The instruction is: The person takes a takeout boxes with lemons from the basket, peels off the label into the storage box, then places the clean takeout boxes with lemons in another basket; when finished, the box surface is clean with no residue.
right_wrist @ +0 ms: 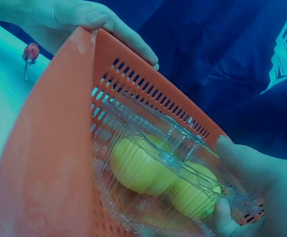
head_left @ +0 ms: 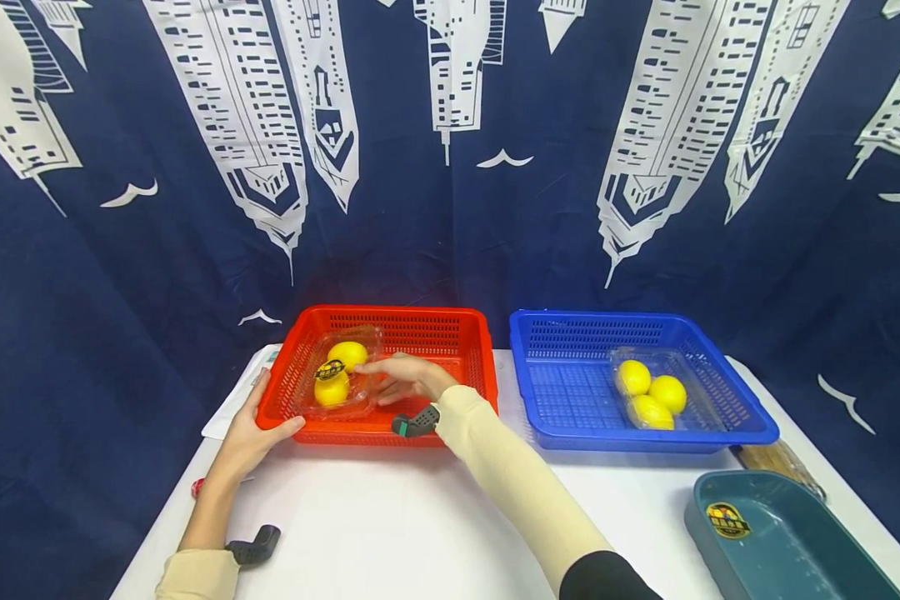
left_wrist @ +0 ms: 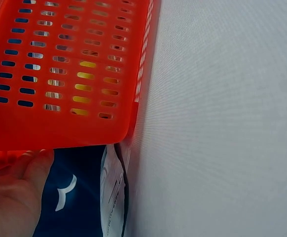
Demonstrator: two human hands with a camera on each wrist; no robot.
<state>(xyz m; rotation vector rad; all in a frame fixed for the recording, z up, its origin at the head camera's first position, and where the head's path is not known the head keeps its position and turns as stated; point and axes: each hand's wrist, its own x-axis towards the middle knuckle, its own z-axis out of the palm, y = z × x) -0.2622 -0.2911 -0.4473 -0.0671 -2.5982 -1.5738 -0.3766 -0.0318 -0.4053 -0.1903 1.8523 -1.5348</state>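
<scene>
My left hand (head_left: 246,437) holds the front left corner of the red basket (head_left: 435,437), thumb on the front rim and fingers along the outside of the left wall. Inside the basket's left part lies a clear plastic box (right_wrist: 133,116) with yellow lemons (head_left: 347,357) in it; a black and yellow round sticker (head_left: 330,371) is on the box. My right hand (head_left: 408,377) reaches into the basket from the right. In the right wrist view its thumb and finger pinch the box's edge. The box's underside is hidden.
A blue basket (head_left: 570,437) at the right holds another clear box with three lemons (head_left: 667,393). The teal bin (head_left: 787,533) stands at the front right, a similar sticker on it. Behind it lies a brown wooden item (head_left: 776,460). A small red-ended item (right_wrist: 31,52) lies left of the red basket.
</scene>
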